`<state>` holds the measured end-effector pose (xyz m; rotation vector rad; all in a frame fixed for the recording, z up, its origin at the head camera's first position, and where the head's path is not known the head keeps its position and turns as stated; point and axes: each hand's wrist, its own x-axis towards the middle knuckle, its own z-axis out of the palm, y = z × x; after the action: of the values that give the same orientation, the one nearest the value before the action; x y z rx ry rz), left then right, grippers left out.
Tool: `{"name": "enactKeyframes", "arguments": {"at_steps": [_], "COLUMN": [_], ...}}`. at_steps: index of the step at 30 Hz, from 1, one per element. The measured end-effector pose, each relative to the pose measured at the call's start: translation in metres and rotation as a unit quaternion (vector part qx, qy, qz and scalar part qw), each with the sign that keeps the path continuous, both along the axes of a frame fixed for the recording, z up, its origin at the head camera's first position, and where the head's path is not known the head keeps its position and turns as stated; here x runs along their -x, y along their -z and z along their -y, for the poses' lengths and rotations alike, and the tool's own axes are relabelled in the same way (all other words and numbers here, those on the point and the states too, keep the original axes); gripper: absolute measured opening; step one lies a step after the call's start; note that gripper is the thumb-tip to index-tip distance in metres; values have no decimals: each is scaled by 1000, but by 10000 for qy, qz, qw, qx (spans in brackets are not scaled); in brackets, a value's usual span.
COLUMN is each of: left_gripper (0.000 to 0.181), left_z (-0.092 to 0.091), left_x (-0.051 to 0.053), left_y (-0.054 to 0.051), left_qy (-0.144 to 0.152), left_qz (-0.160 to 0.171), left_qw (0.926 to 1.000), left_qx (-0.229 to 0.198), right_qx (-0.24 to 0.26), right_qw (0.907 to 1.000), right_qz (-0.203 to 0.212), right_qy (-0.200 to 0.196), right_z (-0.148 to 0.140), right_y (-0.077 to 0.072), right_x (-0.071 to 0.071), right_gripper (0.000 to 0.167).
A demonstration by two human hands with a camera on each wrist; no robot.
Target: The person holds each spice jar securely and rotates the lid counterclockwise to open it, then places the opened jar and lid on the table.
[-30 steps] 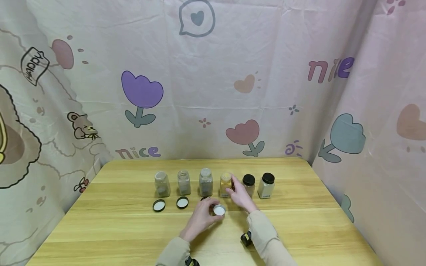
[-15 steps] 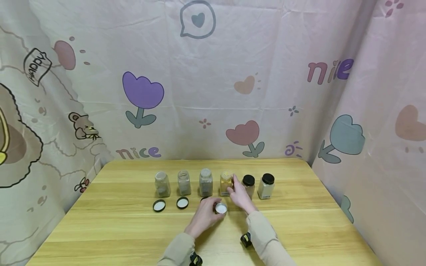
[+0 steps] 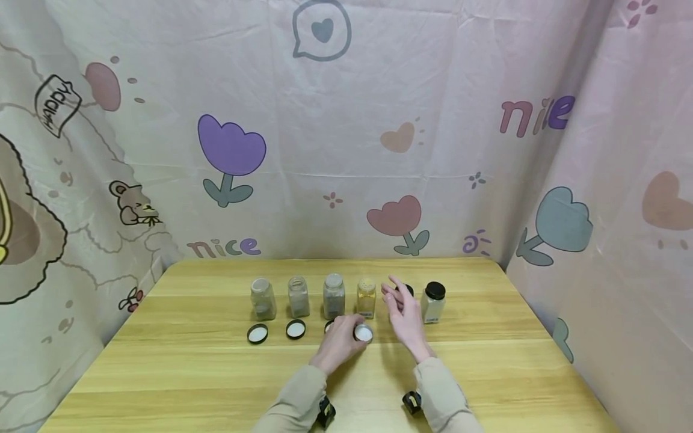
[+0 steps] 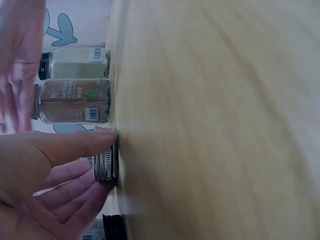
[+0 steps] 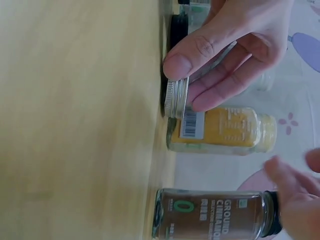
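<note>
My left hand pinches a round jar lid between thumb and fingers. The lid lies inner side up, low at the tabletop in front of an uncapped jar of yellow spice. In the left wrist view the lid's ribbed silver edge shows close to the wood. My right hand hovers with loosely spread fingers, holding nothing, in front of a brown ground cinnamon jar with a black lid. In the head view that hand hides most of the cinnamon jar; in the right wrist view its fingers are blurred.
To the left stand three uncapped glass jars in line with the others. Black-rimmed lids lie white side up before them, one partly behind my left hand. A capped jar of pale powder stands at the row's right end.
My right hand has let go of the yellow spice jar and drawn right. My left hand has moved the lid slightly right and away from me, nearer the yellow spice jar.
</note>
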<state>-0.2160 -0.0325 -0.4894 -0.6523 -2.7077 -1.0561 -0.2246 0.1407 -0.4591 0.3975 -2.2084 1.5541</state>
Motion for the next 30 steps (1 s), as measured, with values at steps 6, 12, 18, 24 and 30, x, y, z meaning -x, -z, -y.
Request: {"name": "enactKeyframes", "arguments": {"at_steps": [6,12,18,24,30], "left_gripper": [31,28,29,39,45], "left_z": [-2,-4,-7,-3,8], "left_x": [2,3,3,-2,-9], "left_y": [0,1,1,1,-8], "left_qy": [-97,-151,-257,-313,-261], "left_qz": [-144,-105,-111,-243,291], "left_qw": [9998,9998,9995,9992,9987], "left_qx": [39,39,108,83,-316], "right_qx": [926,1306,985,220,-334], "right_qw": [9837,9654,9665,9905,9980], "right_qz": [-1484,-2128,-2050,-923,433], "right_qy": [414,755,1191,991,305], "right_z": [-5,-4,1,-14,-25], "right_y": [1,-8,-26,-6,4], "right_x": [4,1,-13,1,7], "right_gripper": [27,27,30,60,91]}}
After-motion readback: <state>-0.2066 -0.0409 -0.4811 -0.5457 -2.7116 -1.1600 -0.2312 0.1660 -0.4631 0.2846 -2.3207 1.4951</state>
